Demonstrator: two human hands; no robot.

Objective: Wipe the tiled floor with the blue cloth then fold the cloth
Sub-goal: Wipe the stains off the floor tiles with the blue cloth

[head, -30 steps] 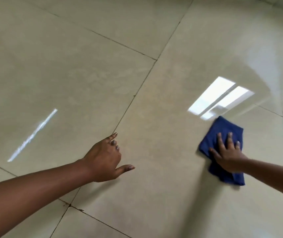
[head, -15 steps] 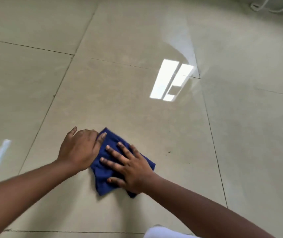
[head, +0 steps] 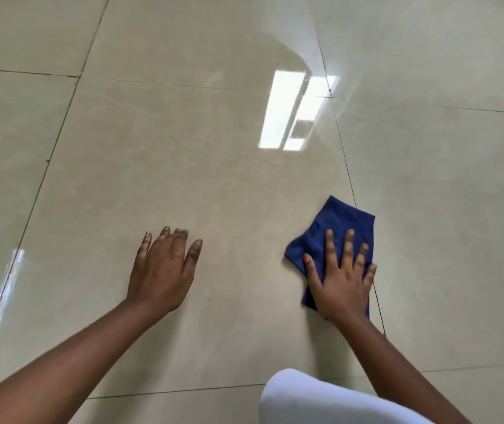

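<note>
The blue cloth [head: 341,221] lies crumpled and partly doubled over on the tiled floor [head: 214,185], directly under my right hand [head: 341,281]. I can make out no label, tag or writing on it; the fabric is a plain dark blue. It straddles a dark grout line [head: 344,160] that runs away from me past my right fingertips, so most of the cloth sits on the tile between my hands and a smaller part on the tile to my right.

My right hand lies flat on the cloth, palm down, fingers straight and spread, the thumb reaching toward my left. Nothing is curled round the fabric; the hand only presses it to the floor. The cloth's far corner sticks out beyond my fingertips and a strip shows under the heel of my palm.

My left hand [head: 162,270] rests palm down on the bare tile, well apart from the cloth, fingers extended and close together, thumb angled out to the right. It holds nothing.

Both forearms stretch forward from the lower edge of the view. Near my right forearm, close to me, a white garment [head: 312,399] covers what looks like my knee. Beyond my right hand the glossy tile carries a bright window reflection [head: 287,111].
</note>
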